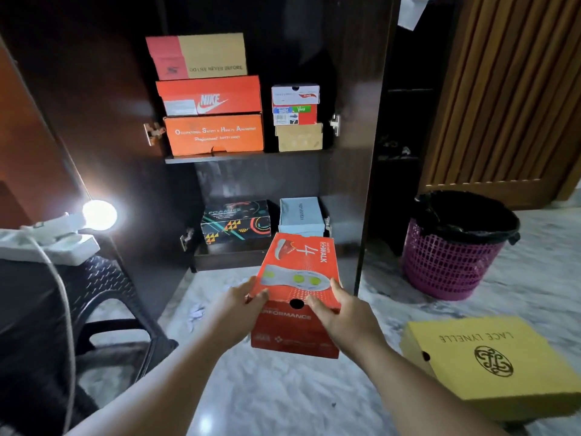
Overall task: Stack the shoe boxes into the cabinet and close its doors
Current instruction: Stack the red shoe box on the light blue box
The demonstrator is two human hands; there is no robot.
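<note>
1. In front of the open cabinet (371, 127), a dark, glossy wood-look carcass with both doors swung wide, the biggest risk I judge is the right door: its edge stands just beside the held box's path, and a clipped corner could twist the box out of the grip.
2. On the pale marbled floor (283, 388), smooth and shiny, a dropped carton would slide, not stop; the yellow box (490, 363), flat, matte and broad, waits at lower right.
3. The red shoe box (295, 278), thin printed cardboard with a loose lift-off lid and a round finger hole, is held in the air above the floor, pointed end-on at the lower shelf. Squeezing only the near end could let the far end dip or the lid pop.
4. The lower shelf holds a black patterned box (235, 221) and a pale blue box (301, 215); stacking on the narrower blue one could leave an overhang.
5. The left hand (242, 303) and right hand (339, 313) each wrap a near corner, thumbs on the lid, fingers curled beneath.
</note>
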